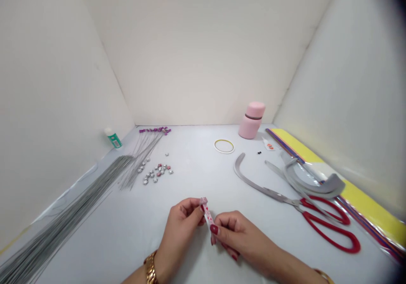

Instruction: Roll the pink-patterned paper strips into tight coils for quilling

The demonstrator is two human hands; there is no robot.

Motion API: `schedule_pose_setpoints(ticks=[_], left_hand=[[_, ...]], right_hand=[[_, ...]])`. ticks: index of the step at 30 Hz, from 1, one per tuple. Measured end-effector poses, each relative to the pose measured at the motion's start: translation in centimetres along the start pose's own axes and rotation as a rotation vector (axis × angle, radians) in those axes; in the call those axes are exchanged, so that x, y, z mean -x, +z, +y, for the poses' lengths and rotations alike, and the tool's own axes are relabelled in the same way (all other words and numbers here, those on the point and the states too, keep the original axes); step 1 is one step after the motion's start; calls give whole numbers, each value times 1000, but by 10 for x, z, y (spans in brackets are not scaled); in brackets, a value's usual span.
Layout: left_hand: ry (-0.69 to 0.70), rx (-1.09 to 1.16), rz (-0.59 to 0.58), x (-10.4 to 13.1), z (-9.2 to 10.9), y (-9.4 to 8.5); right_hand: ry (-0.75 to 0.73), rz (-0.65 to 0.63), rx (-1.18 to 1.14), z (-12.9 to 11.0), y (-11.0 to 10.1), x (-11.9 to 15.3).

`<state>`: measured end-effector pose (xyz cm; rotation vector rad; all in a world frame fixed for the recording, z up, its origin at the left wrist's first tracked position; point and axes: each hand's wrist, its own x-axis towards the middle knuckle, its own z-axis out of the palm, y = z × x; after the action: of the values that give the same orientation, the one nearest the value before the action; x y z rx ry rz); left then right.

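Observation:
Between my two hands is a narrow paper strip (207,214), white with red and pink marks, its far end folded into a small knot. My left hand (187,218) pinches the strip just below that folded end, thumb and fingers closed. Lower on the strip, my right hand (233,233) grips it between thumb and fingers. The strip slants down toward my right hand, and its near end is partly hidden by the fingers. Several small folded paper stars (160,170), silver and some pink, lie on the table beyond my left hand.
Long grey wires (72,208) run along the left, near purple-tipped stems (155,130) and a glue stick (113,138). Red-handled scissors (333,233), silver strips (256,186) and yellow wrapped sheets (364,203) lie right. A tape roll (224,151) and pink flask (250,125) stand behind.

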<state>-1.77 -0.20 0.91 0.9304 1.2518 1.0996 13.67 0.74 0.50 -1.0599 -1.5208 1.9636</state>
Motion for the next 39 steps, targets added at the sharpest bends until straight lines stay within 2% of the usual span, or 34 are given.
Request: schedule_pose_setpoints(ticks=[8, 13, 19, 24, 32, 36, 39], left_hand=[[34, -122, -104, 8, -3, 5], [51, -156, -183, 10, -5, 7], [37, -181, -206, 10, -6, 8], [13, -195, -195, 9, -6, 8], [34, -186, -195, 9, -4, 8], [42, -215, -180, 9, -3, 7], [57, -263, -171, 10, -3, 7]], right_hand=[[-84, 214, -116, 0, -2, -3], [-146, 276, -145, 1, -3, -5], [-159, 220, -115, 1, -6, -4], [-143, 246, -131, -1, -5, -4], [-105, 195, -161, -3, -5, -4], [-131, 147, -162, -4, -4, -4], [-160, 170, -126, -4, -6, -3]])
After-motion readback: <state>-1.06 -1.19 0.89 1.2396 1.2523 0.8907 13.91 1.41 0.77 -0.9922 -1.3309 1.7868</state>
